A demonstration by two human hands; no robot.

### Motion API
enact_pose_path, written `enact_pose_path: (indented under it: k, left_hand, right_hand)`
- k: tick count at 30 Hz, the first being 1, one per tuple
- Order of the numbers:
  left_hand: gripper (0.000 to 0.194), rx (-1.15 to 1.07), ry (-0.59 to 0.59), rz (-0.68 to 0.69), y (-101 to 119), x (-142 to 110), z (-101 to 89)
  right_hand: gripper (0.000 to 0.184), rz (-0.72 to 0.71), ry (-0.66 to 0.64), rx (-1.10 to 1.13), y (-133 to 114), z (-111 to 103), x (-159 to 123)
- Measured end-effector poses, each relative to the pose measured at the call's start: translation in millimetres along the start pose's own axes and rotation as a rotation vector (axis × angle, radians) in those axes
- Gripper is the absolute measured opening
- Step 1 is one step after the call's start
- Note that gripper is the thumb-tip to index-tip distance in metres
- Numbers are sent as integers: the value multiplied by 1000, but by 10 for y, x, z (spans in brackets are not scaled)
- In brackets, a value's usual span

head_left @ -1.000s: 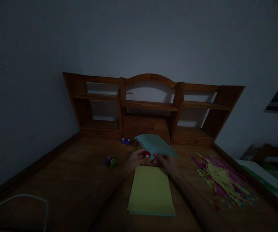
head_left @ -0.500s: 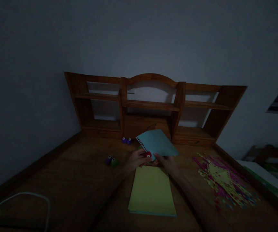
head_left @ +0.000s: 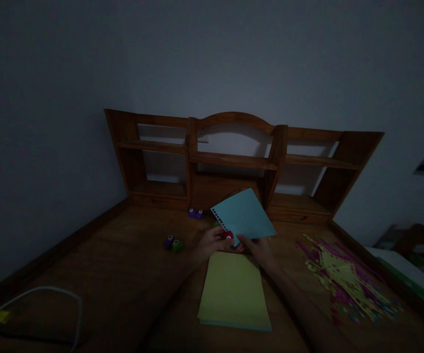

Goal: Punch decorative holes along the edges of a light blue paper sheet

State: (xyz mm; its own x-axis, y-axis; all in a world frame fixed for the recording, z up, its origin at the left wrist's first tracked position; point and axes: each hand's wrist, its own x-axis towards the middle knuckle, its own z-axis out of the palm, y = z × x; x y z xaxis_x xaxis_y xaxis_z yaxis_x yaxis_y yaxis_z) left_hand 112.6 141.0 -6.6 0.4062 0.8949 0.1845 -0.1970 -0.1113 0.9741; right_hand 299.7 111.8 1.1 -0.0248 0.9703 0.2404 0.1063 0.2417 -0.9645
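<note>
In the head view, a sheet of light blue paper (head_left: 247, 214) is held up over the desk, with a row of punched holes along its left edge. My right hand (head_left: 258, 249) pinches its lower edge, thumb on top. My left hand (head_left: 210, 242) is closed around a small red craft punch (head_left: 228, 235), which sits at the sheet's lower left corner. Whether the paper is inside the punch's slot I cannot tell. Below both hands lies a stack of yellow paper (head_left: 234, 291) with a blue edge showing underneath.
Purple punches (head_left: 195, 214) stand near the shelf; a purple one (head_left: 169, 241) and a green one (head_left: 177, 245) sit left of my hands. Cut paper strips and scraps (head_left: 344, 274) are heaped at right. A white cable (head_left: 50, 288) curves at lower left. A wooden shelf unit (head_left: 234, 159) backs the desk.
The blue sheet has tipped up, its far corner now higher and its face more toward me. Both hands keep their hold. The whole view has shifted slightly.
</note>
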Motion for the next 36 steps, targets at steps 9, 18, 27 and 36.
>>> enact_pose_path:
  k: [9, 18, 27, 36]
  left_hand:
    - [44, 29, -35, 16, 9, -2, -4]
    - [44, 27, -2, -11, 72, -35, 18]
    - [47, 54, 0, -25, 69, -24, 9]
    - [45, 41, -9, 9, 64, -26, 22]
  right_hand:
    - [31, -19, 16, -22, 19, 8, -3]
    - [36, -30, 17, -165, 48, 1, -26]
    - [39, -3, 25, -210, 23, -3, -16]
    - [41, 22, -12, -212, 19, -20, -36]
